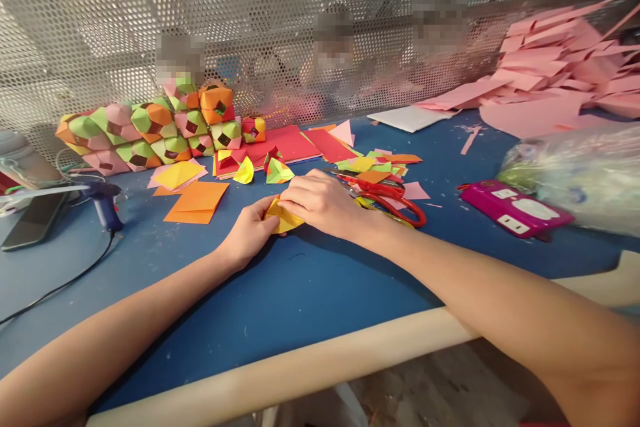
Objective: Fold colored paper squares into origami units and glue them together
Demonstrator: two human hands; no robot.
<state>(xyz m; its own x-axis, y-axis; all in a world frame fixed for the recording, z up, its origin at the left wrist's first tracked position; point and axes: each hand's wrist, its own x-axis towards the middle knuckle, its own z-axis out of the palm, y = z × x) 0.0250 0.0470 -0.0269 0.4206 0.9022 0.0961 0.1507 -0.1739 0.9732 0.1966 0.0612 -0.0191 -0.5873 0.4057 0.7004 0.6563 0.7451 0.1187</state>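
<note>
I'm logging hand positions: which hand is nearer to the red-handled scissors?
Right. The right hand is beside the red-handled scissors; the left hand is farther away, at the yellow paper's left side.

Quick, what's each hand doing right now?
Left hand: closed, holding the yellow paper.
Right hand: curled over that same paper; whether it grips can't be told.

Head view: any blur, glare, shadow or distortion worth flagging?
Head view: plastic bag at right looks soft; left hand, right hand and yellow paper read clearer. Head view: bright light spots behind the perforated screen, pixelated patches there too; soft shadow on the table under the right forearm; forearms look wide-angle stretched.
</note>
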